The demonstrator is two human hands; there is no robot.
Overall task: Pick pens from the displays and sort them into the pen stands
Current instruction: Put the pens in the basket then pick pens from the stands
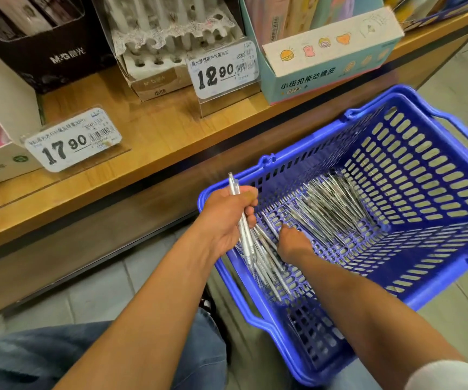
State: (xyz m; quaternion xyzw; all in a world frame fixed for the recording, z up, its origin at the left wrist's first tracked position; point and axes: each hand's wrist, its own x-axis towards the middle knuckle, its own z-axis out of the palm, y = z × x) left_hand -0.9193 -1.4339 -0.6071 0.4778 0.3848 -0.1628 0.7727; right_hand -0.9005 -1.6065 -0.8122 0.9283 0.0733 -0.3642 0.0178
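Your left hand [228, 218] was wrapped around a bundle of clear pens [251, 243], fingers curled over them at the near left corner of the blue basket [435, 280], with one pen sticking up past your thumb and the rest of the bundle slanting down into the basket. Your right hand [293, 243] was reaching down to the basket floor just beside that bundle; its fingers pointed away from you into the loose pens, and whether they pinched one or only touched them could not be told. A larger heap of loose pens [331, 206] lay across the basket floor, beyond your right hand.

The basket sat tilted below the edge of the wooden shelf [154, 133]. On the shelf stood a white pen stand [171, 43] with rows of holes, some holding pens, and a 12.90 price tag [223, 70] right in front of it. A 17.90 price tag [72, 140] stood further left, and a light blue eraser box [328, 68] to the right
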